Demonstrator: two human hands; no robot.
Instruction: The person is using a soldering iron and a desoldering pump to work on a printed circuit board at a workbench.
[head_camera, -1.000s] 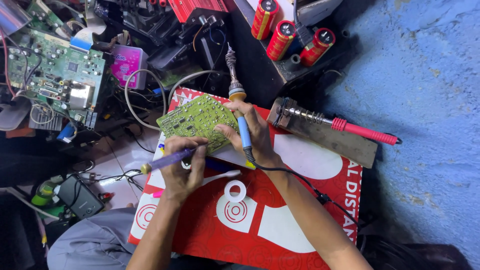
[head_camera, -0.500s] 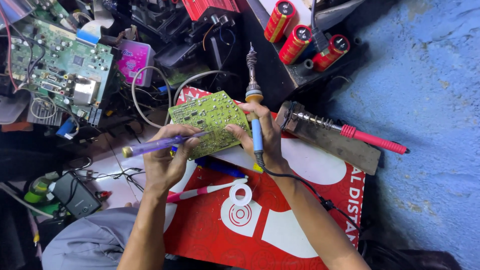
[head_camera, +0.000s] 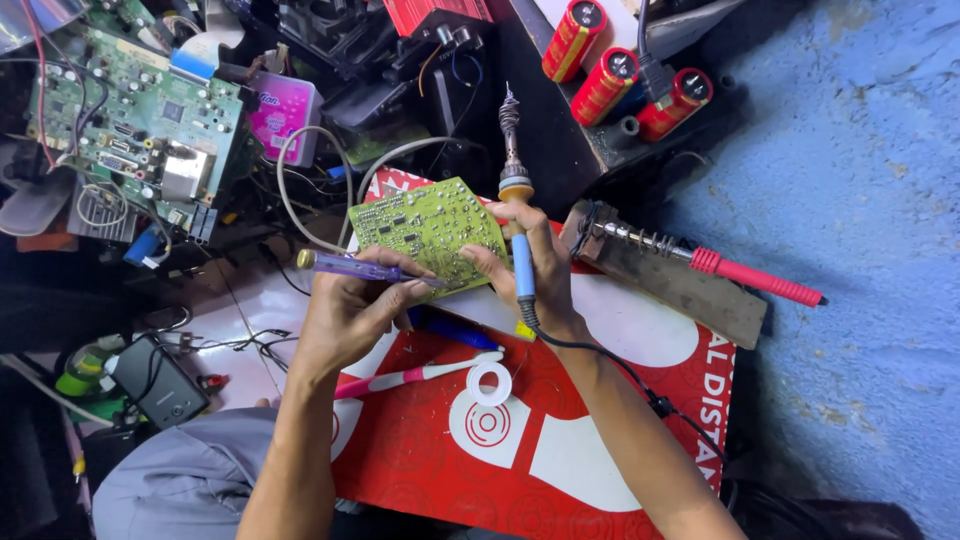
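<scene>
Your left hand (head_camera: 345, 315) pinches a purple screwdriver (head_camera: 365, 267), tip on the green circuit board (head_camera: 430, 228); your right hand (head_camera: 535, 270) fingers hold the board and a blue-handled soldering iron (head_camera: 518, 215) above the red mat (head_camera: 560, 440).

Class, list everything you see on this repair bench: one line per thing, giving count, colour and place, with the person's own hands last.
Small circuit board: one, green, centre, held up.
Soldering iron: one, blue handle, in right hand.
Screwdriver: one, purple, in left hand.
Second soldering iron: one, red handle, right, on a wooden block.
Capacitors: three, red, top.
Large circuit board: one, green, top left.
Solder coil: one, white, on red mat.
Pink tool: one, on mat.
Left hand: holds screwdriver.
Right hand: holds iron and board.
</scene>
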